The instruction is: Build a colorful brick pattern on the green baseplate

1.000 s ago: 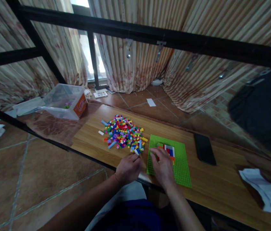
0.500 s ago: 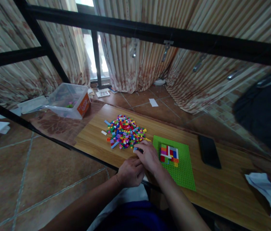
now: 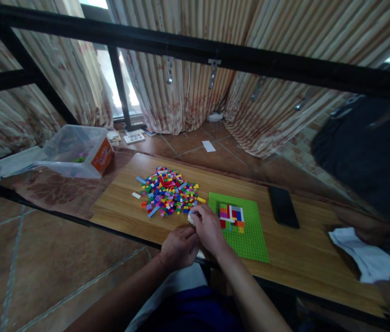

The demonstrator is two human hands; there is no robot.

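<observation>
A heap of small coloured bricks [image 3: 167, 191] lies on the wooden table [image 3: 302, 258]. To its right sits a green baseplate [image 3: 250, 237] with a small patch of red, white, blue and orange bricks [image 3: 231, 216] pressed onto it. My right hand [image 3: 208, 228] hovers at the heap's near right corner, fingers pinched on a small white brick [image 3: 190, 218]. My left hand [image 3: 178, 246] rests curled at the table's front edge, just below the right one; I cannot see anything in it.
A black phone [image 3: 284, 207] lies right of the baseplate. White cloth [image 3: 364, 258] sits at the table's right end. A clear plastic bin [image 3: 77, 150] stands on the floor at the left. Black frame bars [image 3: 215, 53] cross above, curtains behind.
My right hand left the baseplate, moved left to the brick heap and pinched a small white brick. My left hand stayed at the table's edge.
</observation>
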